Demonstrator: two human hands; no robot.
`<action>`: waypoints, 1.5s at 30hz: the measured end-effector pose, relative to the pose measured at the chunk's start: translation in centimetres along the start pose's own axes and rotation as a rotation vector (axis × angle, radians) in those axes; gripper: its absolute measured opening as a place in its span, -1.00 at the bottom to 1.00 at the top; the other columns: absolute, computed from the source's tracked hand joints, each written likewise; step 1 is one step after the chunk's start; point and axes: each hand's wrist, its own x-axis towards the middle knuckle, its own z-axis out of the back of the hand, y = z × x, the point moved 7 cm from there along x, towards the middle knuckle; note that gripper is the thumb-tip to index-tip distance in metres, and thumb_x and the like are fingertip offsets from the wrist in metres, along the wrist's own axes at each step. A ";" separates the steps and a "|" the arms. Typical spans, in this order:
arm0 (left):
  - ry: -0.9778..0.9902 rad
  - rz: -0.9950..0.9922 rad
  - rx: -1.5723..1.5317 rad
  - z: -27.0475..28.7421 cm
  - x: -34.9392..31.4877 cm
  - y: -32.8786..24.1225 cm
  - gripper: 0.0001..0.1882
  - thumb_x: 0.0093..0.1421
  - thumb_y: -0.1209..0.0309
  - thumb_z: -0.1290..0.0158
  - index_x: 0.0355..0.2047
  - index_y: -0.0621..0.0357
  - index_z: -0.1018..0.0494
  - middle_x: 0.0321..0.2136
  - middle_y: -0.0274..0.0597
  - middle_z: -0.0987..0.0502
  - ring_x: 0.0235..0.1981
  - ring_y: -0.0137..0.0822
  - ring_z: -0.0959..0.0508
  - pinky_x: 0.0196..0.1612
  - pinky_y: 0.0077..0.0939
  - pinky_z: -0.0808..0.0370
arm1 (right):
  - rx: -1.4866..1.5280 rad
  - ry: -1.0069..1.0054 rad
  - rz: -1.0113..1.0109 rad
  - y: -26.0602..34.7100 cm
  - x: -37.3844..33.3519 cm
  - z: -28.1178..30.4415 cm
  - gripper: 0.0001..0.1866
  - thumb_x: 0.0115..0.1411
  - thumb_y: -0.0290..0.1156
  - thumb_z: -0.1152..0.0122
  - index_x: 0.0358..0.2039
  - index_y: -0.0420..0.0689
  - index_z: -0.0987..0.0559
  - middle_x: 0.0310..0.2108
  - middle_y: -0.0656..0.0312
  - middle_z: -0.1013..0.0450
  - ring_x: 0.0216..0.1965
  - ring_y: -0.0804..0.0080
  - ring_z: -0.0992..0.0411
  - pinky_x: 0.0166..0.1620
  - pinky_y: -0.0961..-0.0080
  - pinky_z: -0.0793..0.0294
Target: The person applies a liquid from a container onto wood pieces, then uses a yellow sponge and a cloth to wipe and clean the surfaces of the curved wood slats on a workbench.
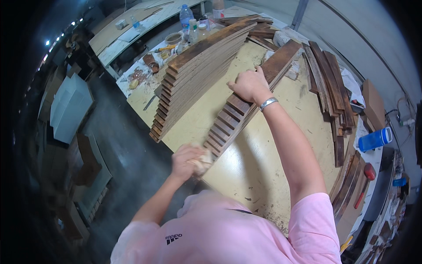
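Observation:
A stepped stack of dark brown wooden planks (pixel 223 127) lies slantwise across the middle of the pale tabletop, its ends staggered like stairs toward me. My right hand (pixel 250 84) grips the top plank (pixel 280 58) from above, partway along it, with fingers curled at its edge. At the near end of the stack, my left hand (pixel 183 159) is closed on a crumpled cream-coloured cloth (pixel 203 163), which presses against the lowest plank ends. Motion blurs the cloth and the left fingers. To the left rises a taller, curved, stepped stack of planks (pixel 200 59).
More loose planks (pixel 327 79) lie along the table's right side. Bottles (pixel 186 16) and a bowl (pixel 173 38) stand behind the tall stack. At the right are a blue bottle (pixel 373 140) and a red-headed mallet (pixel 369 172). The table (pixel 263 152) carries scattered chips.

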 end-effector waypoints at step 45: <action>-0.070 -0.036 0.083 -2.4 -4.0 -1.8 -0.93 0.00 0.53 -0.21 -0.48 0.13 -0.67 -0.32 -0.21 -0.67 -0.14 -0.17 -0.55 0.04 -0.34 -0.45 | 0.008 0.092 -0.031 0.3 -0.4 0.2 -0.48 0.23 -0.06 0.05 -0.23 -0.23 -0.72 -0.12 -0.12 -0.61 0.04 0.08 -0.53 0.40 0.08 -0.01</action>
